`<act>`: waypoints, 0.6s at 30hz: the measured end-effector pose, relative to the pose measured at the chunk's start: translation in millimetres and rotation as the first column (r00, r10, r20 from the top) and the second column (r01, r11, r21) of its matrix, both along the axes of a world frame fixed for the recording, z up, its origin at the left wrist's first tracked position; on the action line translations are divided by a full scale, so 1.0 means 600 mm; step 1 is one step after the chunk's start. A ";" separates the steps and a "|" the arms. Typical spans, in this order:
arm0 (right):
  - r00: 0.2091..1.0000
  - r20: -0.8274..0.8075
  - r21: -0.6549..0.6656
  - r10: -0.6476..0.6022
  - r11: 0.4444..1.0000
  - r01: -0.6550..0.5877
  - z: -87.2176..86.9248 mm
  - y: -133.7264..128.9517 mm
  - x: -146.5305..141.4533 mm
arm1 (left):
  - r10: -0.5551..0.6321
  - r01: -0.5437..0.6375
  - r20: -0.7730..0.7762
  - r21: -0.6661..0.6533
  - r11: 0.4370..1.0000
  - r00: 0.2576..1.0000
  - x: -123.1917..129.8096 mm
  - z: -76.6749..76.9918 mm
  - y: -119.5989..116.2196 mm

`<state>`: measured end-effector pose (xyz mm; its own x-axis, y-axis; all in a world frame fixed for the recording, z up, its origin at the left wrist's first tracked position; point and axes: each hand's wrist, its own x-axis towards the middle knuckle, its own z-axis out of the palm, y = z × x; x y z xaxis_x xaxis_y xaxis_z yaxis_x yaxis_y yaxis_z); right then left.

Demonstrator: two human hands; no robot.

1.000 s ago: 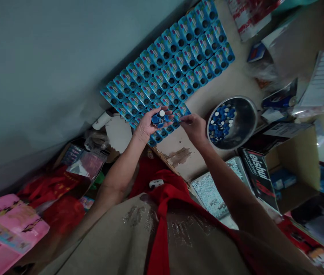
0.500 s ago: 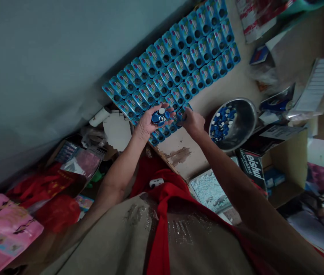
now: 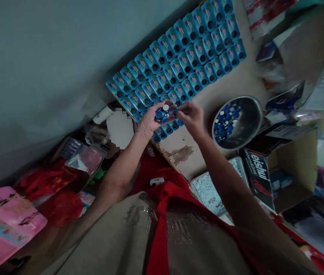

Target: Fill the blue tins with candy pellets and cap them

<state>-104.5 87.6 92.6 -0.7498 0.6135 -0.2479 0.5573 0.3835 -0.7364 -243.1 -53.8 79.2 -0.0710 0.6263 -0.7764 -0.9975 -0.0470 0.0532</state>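
Observation:
Palm up, my left hand [image 3: 153, 117] carries a small heap of blue and white round pieces [image 3: 163, 113] over the near end of the rows of blue trays [image 3: 176, 65]. Each tray has a printed label and a round dark hollow. Just to the right, my right hand [image 3: 192, 116] has its thumb and fingertips pinched beside the left fingertips; what they hold is too small to make out. A metal bowl [image 3: 248, 124] with many blue and white pieces [image 3: 226, 122] stands on the table, right of my right hand.
A box of pale blue beads or pellets [image 3: 207, 191] lies near the table's front edge. An open cardboard box [image 3: 296, 172] sits on the right. Pink plastic [image 3: 7, 225] and red bags [image 3: 61, 208] are at lower left. A wall [image 3: 41, 57] rises behind the trays.
My right hand has moved up from the trays to the fingertips of my left hand. The view has shifted slightly, and my left hand still carries the pieces.

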 end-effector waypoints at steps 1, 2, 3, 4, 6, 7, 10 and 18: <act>0.999 0.018 -0.008 -0.031 0.999 0.031 0.000 -0.002 0.014 | 0.004 -0.004 0.008 0.004 1.000 1.000 -0.002 0.003 -0.004; 0.997 0.055 -0.002 -0.052 0.999 0.052 0.000 -0.006 0.027 | 0.009 -0.009 0.014 0.008 1.000 1.000 -0.004 0.006 -0.008; 0.993 0.099 0.017 -0.060 0.998 0.059 -0.001 -0.011 0.039 | 0.018 -0.018 0.015 0.011 1.000 1.000 -0.007 0.010 -0.013; 0.989 0.141 0.040 -0.047 0.998 0.042 -0.003 -0.019 0.050 | 0.030 -0.031 0.011 0.016 0.999 0.999 -0.009 0.013 -0.017; 0.981 0.193 0.088 -0.012 0.996 -0.005 -0.011 -0.035 0.064 | 0.059 -0.059 -0.006 0.029 0.998 0.998 -0.011 0.018 -0.021; 0.979 0.202 0.112 -0.004 0.993 -0.019 -0.016 -0.041 0.066 | 0.072 -0.072 -0.014 0.036 0.997 0.997 -0.012 0.019 -0.022; 0.966 0.258 0.164 -0.027 0.986 -0.016 -0.033 -0.047 0.059 | 0.103 -0.102 -0.025 0.047 0.994 0.994 -0.012 0.016 -0.019; 0.882 0.472 0.215 -0.015 0.971 -0.099 -0.012 -0.025 0.030 | 0.154 -0.153 -0.017 0.046 0.987 0.988 -0.010 0.006 -0.015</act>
